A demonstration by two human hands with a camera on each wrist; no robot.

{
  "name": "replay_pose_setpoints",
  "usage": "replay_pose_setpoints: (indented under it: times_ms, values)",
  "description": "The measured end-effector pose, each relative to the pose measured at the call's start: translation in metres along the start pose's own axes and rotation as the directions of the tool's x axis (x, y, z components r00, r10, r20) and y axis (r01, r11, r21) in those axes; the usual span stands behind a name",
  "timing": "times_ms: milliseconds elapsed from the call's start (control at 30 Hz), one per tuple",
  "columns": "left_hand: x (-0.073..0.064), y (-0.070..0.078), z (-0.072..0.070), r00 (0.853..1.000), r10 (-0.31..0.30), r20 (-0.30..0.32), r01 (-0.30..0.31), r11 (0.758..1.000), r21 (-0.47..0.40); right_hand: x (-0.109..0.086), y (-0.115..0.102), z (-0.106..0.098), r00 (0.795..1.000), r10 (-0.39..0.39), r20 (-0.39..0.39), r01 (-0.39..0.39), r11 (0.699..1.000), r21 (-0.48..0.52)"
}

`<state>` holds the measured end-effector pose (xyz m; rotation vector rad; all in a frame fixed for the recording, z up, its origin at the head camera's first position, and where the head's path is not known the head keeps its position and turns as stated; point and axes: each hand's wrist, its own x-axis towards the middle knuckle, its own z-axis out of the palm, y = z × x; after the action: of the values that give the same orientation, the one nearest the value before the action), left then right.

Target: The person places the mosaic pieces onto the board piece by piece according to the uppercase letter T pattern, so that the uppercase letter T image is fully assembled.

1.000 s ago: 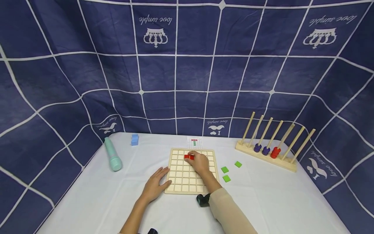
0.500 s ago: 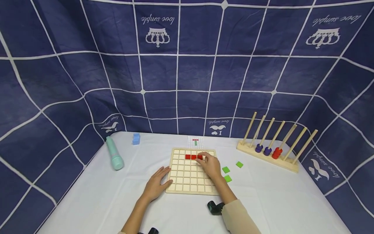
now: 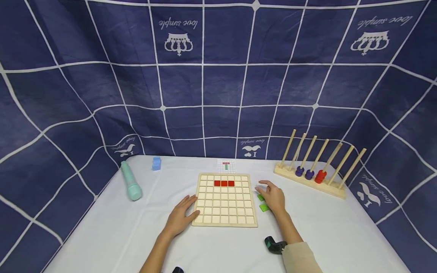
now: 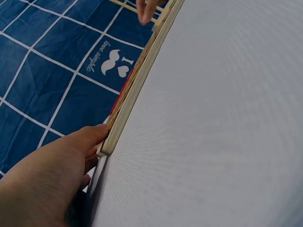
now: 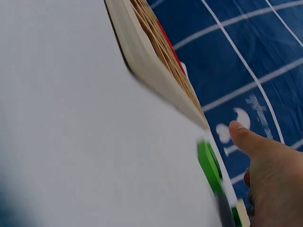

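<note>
A square wooden grid board [image 3: 223,223] lies on the white table, with a row of red square tiles [image 3: 224,183] in its upper part. My left hand [image 3: 180,216] rests along the board's left edge, fingers extended; in the left wrist view its thumb lies at the board's corner. Right of the board, my right hand [image 3: 274,197] hovers over the green square tiles [image 3: 264,207], thumb and fingers parted and nothing between them. Two green tiles show beside it; the hand covers the spot where a third lay.
A printed pattern card [image 3: 226,166] lies behind the board. Further right stands a wooden peg rack [image 3: 310,181] with purple and red beads. A mint-green microphone-shaped object [image 3: 131,181] and a light blue block [image 3: 156,163] lie at the left. Blue cloth [image 3: 218,87] hangs behind the table.
My right hand let go of the third red tile, which now sits in the row, and moved right, off the board to the green tiles. My left hand stayed at the edge.
</note>
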<state>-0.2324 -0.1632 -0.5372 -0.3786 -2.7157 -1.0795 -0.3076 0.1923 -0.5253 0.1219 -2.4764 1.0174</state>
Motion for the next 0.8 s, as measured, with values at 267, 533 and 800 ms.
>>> replay_pose_setpoints:
  times_ms: [267, 533, 800]
  values:
    - [0.000, -0.001, 0.000, 1.000, -0.010, 0.011, 0.010, 1.000, 0.011, -0.004, 0.038, -0.036, 0.994, 0.079, -0.077, -0.085, 0.993, -0.085]
    - [0.001, -0.003, 0.001, 1.000, -0.016, 0.014, 0.016, 1.000, 0.010, -0.005, 0.044, -0.043, 0.994, 0.068, -0.089, -0.076, 0.993, -0.088]
    - [0.001, -0.003, 0.000, 1.000, -0.012, 0.013, 0.011, 1.000, 0.005, -0.008, 0.045, -0.043, 0.992, 0.121, -0.019, -0.122, 0.985, -0.122]
